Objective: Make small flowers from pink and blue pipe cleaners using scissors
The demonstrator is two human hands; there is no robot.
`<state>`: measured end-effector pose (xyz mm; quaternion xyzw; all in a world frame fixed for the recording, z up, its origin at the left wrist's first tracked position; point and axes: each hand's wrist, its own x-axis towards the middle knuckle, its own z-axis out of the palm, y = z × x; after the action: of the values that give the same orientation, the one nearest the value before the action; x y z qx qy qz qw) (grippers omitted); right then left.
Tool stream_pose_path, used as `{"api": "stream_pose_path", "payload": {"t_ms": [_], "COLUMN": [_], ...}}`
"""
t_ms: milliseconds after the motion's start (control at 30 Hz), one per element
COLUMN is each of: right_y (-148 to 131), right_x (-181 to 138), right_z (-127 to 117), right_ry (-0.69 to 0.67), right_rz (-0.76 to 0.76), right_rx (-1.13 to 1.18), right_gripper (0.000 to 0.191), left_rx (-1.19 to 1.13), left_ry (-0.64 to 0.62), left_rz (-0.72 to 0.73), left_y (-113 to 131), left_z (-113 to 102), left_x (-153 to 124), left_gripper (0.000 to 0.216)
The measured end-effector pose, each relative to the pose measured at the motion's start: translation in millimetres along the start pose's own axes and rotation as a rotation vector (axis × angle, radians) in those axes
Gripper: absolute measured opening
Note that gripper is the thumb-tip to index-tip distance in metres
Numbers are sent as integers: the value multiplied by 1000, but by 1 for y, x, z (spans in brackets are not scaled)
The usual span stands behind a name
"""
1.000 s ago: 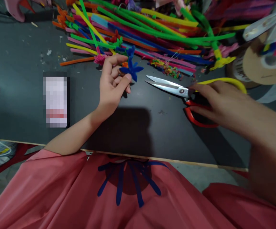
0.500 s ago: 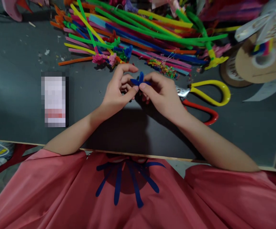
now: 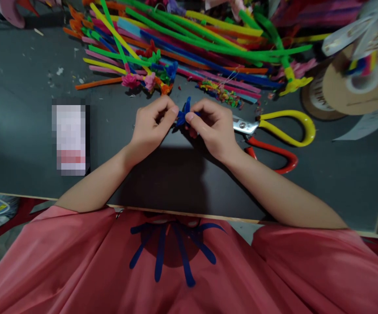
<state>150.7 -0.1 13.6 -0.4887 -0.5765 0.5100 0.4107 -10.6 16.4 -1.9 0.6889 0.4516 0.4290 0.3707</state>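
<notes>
A small blue pipe-cleaner flower point(image 3: 184, 114) is pinched between both hands above the dark table point(image 3: 25, 144). My left hand point(image 3: 152, 125) has its fingers closed on the flower's left side. My right hand point(image 3: 210, 126) grips it from the right with thumb and forefinger. Most of the flower is hidden by my fingers. Scissors point(image 3: 274, 133) with one yellow and one red handle lie just right of my right hand, their blades partly hidden behind it.
A heap of coloured pipe cleaners point(image 3: 189, 43) spreads across the far side of the table, with small finished flowers point(image 3: 149, 80) at its near edge. Cardboard ribbon spools point(image 3: 352, 83) stand at the right. A phone point(image 3: 70, 138) lies at the left.
My right hand left the scissors on the table and came over to the blue flower. Both hands now pinch it, held a little closer together than half a second ago.
</notes>
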Motion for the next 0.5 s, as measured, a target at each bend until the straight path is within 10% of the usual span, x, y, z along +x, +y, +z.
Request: {"api": "stream_pose_path", "payload": {"t_ms": [500], "right_y": [5], "right_x": [0], "right_z": [-3], "right_ry": [3], "right_rz": [-34], "right_rx": [-10], "right_gripper": [33], "left_rx": [-11], "left_ry": [-10], "left_rz": [0], "left_y": [4], "left_z": [2], "left_x": [-6], "left_gripper": [34]}}
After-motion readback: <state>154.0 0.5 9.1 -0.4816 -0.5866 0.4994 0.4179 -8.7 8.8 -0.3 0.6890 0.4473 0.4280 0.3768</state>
